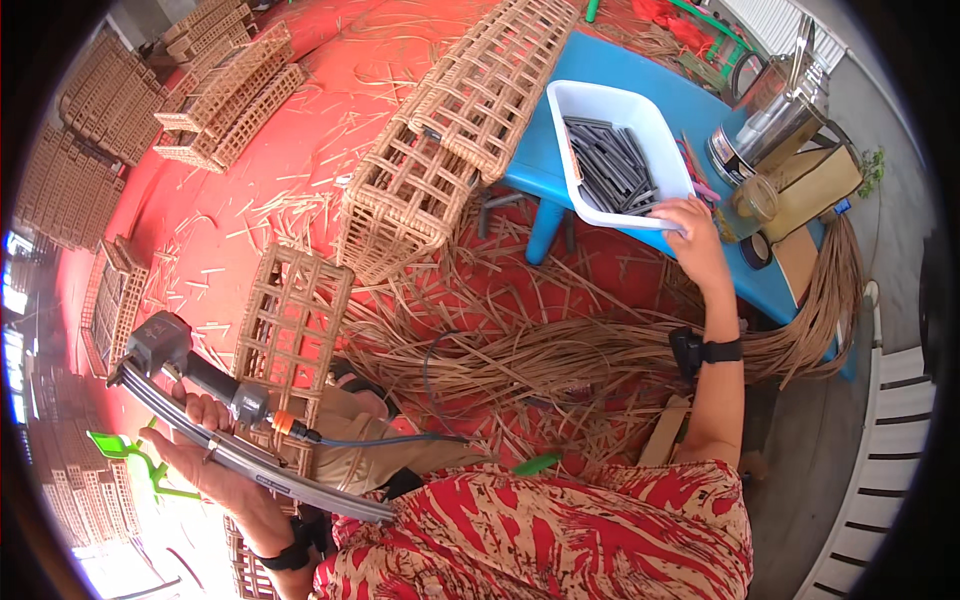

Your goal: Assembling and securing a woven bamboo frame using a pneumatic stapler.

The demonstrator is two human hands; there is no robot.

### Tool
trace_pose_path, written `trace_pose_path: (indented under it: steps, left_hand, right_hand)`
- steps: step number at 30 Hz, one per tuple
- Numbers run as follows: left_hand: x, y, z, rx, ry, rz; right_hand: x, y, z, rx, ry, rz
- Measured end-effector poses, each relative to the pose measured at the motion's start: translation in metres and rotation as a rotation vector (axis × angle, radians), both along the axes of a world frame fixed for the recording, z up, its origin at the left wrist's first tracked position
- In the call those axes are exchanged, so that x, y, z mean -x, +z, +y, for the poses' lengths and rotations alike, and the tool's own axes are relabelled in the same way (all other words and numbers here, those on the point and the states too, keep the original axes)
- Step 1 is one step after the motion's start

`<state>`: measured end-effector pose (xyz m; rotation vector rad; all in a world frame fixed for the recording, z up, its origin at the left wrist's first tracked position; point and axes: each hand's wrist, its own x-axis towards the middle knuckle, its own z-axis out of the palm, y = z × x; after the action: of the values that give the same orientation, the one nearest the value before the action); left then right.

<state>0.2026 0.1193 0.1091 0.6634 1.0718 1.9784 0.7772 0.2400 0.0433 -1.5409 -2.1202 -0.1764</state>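
Red floor (330,110) fills most of the scene, littered with cut cane offcuts. Stacks of flat woven panels (95,130) lie along the far left edge, well apart from the person.

Long woven rattan frame (455,120), open-grid, lies tilted with its far end resting on the blue table (640,95). A smaller square-grid frame (290,340) stands upright just beside the person's knee.

Bundle of long cane strips (600,350) trails across the floor from under the table's right end toward the person's lap. Blue table sits at upper right; a metal kettle (775,110) stands near its far corner, a glass jar (748,205) just beside it.

White plastic tub (615,150) sits on the table, holding a heap of dark grey strips of staples (610,165).

Pneumatic stapler (200,390), dark grey with a long curved magazine and an orange hose fitting, lies across the left hand (205,450). That hand is palm-up, fingers curled around the magazine, gripping it. The hose runs off to the right over the knee.

Right hand (690,225) reaches out at arm's length, fingers resting on the near rim of the white tub, thumb under the edge; whether it pinches a staple strip, I cannot tell. A black band sits on each wrist.
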Motion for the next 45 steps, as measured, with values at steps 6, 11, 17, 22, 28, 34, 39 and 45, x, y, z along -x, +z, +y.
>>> trace_pose_path:
  steps: [6, 11, 17, 22, 28, 34, 39, 45]
  left_hand:
    - [0.007, 0.000, -0.002, -0.026, -0.025, 0.051]
    - [0.003, 0.001, 0.002, -0.010, -0.007, 0.009]
    - [0.014, -0.006, -0.002, -0.076, -0.111, -0.029]
    - [0.010, -0.004, -0.001, -0.081, -0.107, -0.046]
    - [0.008, -0.002, 0.000, -0.072, -0.080, -0.021]
    - [0.014, -0.004, -0.004, -0.092, -0.128, -0.044]
    - [0.008, 0.000, -0.006, -0.074, -0.089, -0.082]
    - [0.002, 0.000, -0.001, -0.068, -0.084, -0.066]
  right_hand:
    - [-0.025, 0.032, 0.053, 0.227, -0.039, 0.850]
    - [-0.035, 0.010, 0.127, 0.492, -0.412, 0.400]
    - [0.004, 0.023, 0.175, 0.885, -0.617, -0.051]
    - [-0.015, 0.018, 0.178, 0.672, -0.335, 0.725]
    - [-0.041, 0.027, 0.193, 0.611, -0.473, 0.667]
    - [-0.040, 0.020, 0.205, 0.596, -0.517, 0.486]
    - [-0.033, 0.007, 0.228, 0.673, -0.513, 0.171]
    - [-0.050, -0.031, 0.238, 0.490, -0.345, -0.097]
